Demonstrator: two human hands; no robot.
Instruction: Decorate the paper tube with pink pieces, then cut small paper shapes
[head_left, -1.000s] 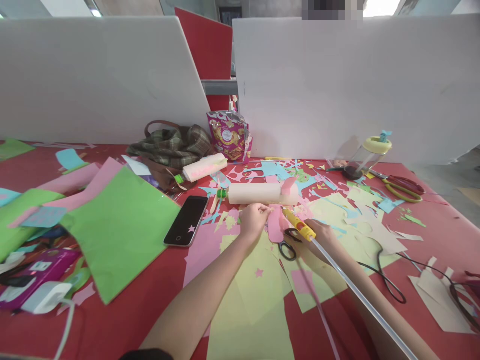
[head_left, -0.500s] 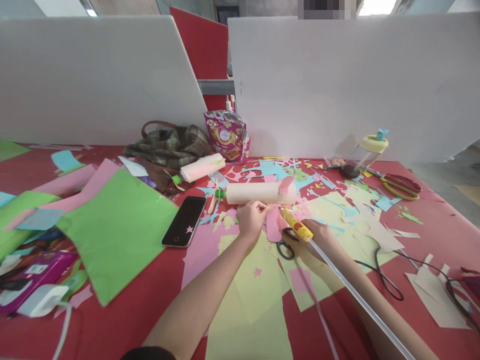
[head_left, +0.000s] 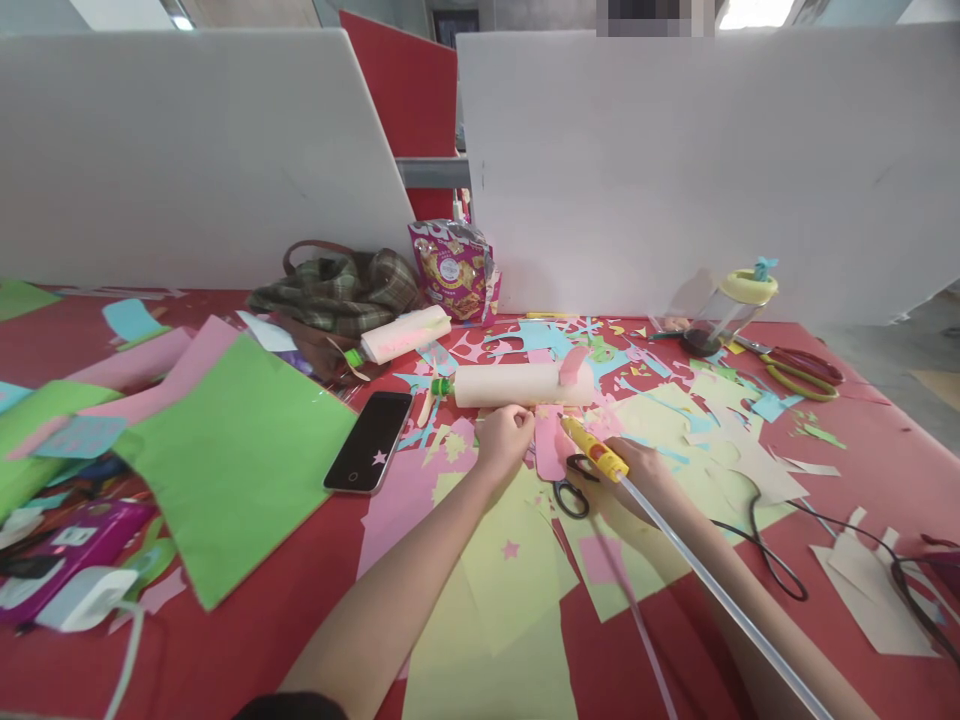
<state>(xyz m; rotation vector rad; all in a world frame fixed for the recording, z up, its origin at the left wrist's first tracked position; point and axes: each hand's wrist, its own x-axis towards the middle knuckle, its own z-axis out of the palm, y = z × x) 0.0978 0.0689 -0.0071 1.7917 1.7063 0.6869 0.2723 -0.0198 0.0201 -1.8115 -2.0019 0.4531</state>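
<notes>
In my right hand [head_left: 636,465] is a yellow glue gun [head_left: 596,448], with a long clear glue stick [head_left: 712,585] running out of its back. Its nozzle points at a pink paper strip [head_left: 551,450]. My left hand [head_left: 507,437] is closed, its curled fingers at the strip's left edge; whatever they pinch is hidden. Just beyond both hands lies a bottle wrapped in cream paper [head_left: 510,386], on its side with a green neck to the left. A pink paper piece [head_left: 574,366] stands up from its right end. Black-handled scissors [head_left: 572,498] lie under the glue gun.
Paper scraps and yellow sheets [head_left: 495,640] cover the red table. To the left are a phone [head_left: 367,443], a green sheet [head_left: 240,470] and a second wrapped bottle [head_left: 405,335]. A jar [head_left: 724,310], red-and-green-handled scissors [head_left: 806,370] and a black cable [head_left: 765,550] are on the right.
The fingers of my left hand have curled in more and drawn back slightly from the pink strip. The strip lies a little straighter. The glue gun has barely moved.
</notes>
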